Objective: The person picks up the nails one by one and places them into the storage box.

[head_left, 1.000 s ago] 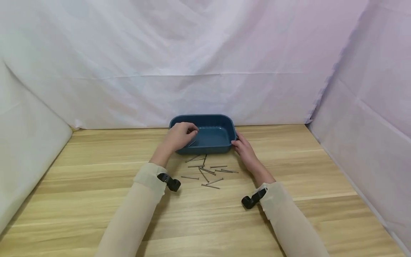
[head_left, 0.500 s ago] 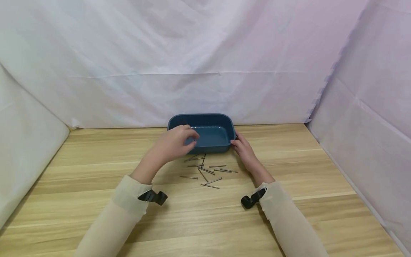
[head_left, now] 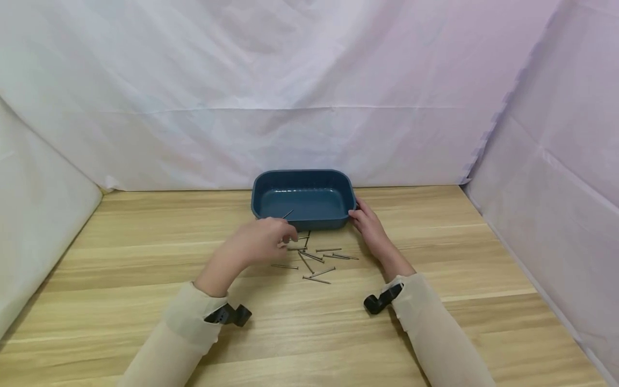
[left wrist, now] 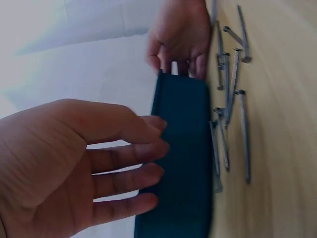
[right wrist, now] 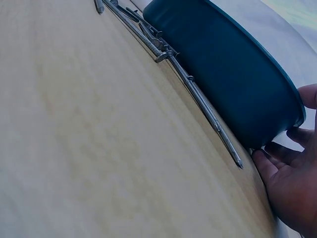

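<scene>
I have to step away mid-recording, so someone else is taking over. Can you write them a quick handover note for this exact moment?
Left hand: fingers relaxed, nothing held, hovering over the loose nails on the table.
Right hand: fingers rest against the right end of the blue tray, steadying it.
Done: one nail lies in the tray.
Left: about ten nails lie scattered on the table just in front of the tray.
</scene>
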